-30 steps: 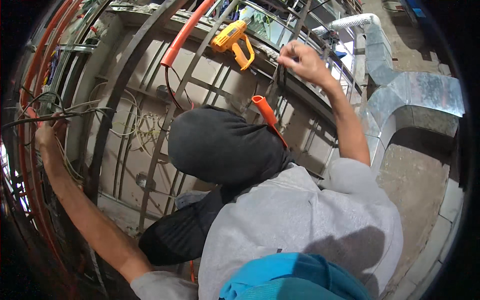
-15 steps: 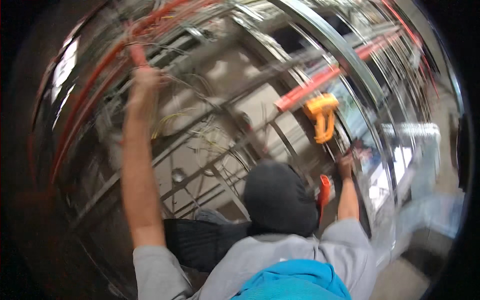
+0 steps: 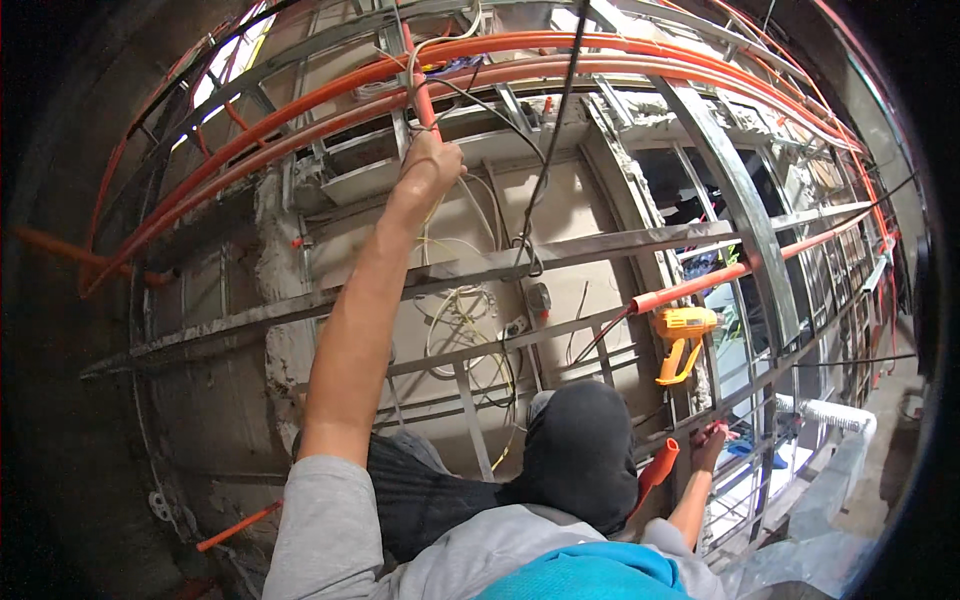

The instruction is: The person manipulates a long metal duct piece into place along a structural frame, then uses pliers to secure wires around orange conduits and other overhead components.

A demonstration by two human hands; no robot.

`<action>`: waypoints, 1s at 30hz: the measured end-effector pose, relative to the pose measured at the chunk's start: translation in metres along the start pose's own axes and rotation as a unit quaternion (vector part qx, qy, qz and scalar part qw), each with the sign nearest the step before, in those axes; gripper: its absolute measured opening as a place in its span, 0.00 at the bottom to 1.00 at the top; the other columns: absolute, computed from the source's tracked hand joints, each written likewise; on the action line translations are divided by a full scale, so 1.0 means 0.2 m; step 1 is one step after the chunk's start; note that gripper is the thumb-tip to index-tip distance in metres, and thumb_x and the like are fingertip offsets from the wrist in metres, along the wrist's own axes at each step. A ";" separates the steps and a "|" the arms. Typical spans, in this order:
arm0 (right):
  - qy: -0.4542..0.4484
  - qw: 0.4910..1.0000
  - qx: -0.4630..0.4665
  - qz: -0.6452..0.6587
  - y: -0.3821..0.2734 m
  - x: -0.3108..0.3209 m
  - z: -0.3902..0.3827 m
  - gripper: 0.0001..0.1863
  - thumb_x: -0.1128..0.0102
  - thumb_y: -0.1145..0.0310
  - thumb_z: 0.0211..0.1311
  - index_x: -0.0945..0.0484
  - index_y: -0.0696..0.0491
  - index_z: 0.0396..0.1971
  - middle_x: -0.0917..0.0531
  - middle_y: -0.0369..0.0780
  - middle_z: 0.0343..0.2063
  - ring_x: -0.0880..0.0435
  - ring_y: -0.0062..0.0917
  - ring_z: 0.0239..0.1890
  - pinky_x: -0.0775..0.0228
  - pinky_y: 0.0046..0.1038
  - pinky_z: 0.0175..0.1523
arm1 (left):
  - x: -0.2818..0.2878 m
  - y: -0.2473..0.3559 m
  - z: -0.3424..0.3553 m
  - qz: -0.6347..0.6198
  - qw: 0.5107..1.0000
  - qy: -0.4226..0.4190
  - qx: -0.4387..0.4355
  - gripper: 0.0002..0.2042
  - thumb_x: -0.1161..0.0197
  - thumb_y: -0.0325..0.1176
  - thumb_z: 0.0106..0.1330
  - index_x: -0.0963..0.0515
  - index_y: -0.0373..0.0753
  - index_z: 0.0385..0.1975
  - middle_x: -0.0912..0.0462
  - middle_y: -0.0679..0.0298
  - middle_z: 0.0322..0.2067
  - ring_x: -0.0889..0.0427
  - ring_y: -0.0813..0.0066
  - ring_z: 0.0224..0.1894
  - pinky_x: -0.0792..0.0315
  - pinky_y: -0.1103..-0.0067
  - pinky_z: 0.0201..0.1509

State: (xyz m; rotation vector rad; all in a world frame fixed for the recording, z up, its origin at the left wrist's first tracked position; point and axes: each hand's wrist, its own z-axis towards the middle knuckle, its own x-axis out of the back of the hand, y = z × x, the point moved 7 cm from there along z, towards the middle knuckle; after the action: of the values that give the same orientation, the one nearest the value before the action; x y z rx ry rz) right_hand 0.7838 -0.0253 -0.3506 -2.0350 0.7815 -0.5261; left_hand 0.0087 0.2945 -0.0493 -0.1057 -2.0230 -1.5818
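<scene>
My left arm reaches up and forward, its hand (image 3: pixel 432 165) closed round the lower end of an orange conduit pipe (image 3: pixel 422 100). That pipe runs upward across longer orange conduits (image 3: pixel 520 68). Low on the right, my right hand (image 3: pixel 708 450) is at a metal framing bar, fingers curled in. Something small and red or pink shows at its fingertips, too small to make out. A yellow heat gun (image 3: pixel 686 322) hangs on the framing just beyond that hand. Between my knee and right forearm, a short orange pipe with an open end (image 3: pixel 660 462) sticks up.
Metal framing bars (image 3: pixel 590 248) cross the space below and ahead of me. Loose wires (image 3: pixel 465 320) hang beneath them. Another orange conduit (image 3: pixel 690 288) with wires at its end lies on the right. A dark cable (image 3: pixel 560 130) hangs down in front. A white flexible duct (image 3: pixel 830 412) lies far right.
The view has turned and steadied, so the framing and heat gun sit differently in the picture. My left hand keeps its hold on the orange conduit pipe. My right hand remains by the framing.
</scene>
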 end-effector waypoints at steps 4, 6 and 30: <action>0.066 0.964 0.257 -0.016 -0.67 0.04 -0.32 0.10 0.51 0.57 0.74 0.28 0.47 0.39 0.34 0.29 0.21 0.38 0.16 0.19 0.45 0.22 0.25 | -0.09 0.08 0.01 -0.060 0.996 -0.001 -0.062 0.16 0.47 0.29 0.59 0.30 0.23 0.43 0.19 0.48 0.30 0.15 0.65 0.31 0.22 0.71 0.38; -0.140 0.940 0.292 0.110 -1.13 -0.52 -0.74 0.10 0.52 0.62 0.75 0.27 0.51 0.46 0.30 0.31 0.29 0.34 0.16 0.28 0.40 0.20 0.34 | -0.05 -0.04 0.07 -0.056 0.998 0.009 -0.020 0.18 0.48 0.29 0.59 0.33 0.22 0.46 0.22 0.50 0.30 0.17 0.64 0.29 0.23 0.70 0.38; -0.522 0.597 0.437 -0.425 -1.60 -3.57 -1.29 0.26 0.50 0.43 0.72 0.19 0.52 0.44 0.16 0.31 0.27 0.20 0.14 0.25 0.29 0.22 0.28 | -0.03 0.08 -0.05 -0.176 0.984 0.031 0.009 0.10 0.40 0.32 0.60 0.24 0.33 0.38 0.15 0.57 0.31 0.15 0.72 0.30 0.23 0.74 0.31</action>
State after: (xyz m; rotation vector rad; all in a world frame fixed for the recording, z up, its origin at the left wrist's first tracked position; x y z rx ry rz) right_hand 0.2200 0.4592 0.0041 -1.2114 -1.0696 -0.0480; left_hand 0.0244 0.2921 -0.0367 0.3226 -2.0891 -1.7499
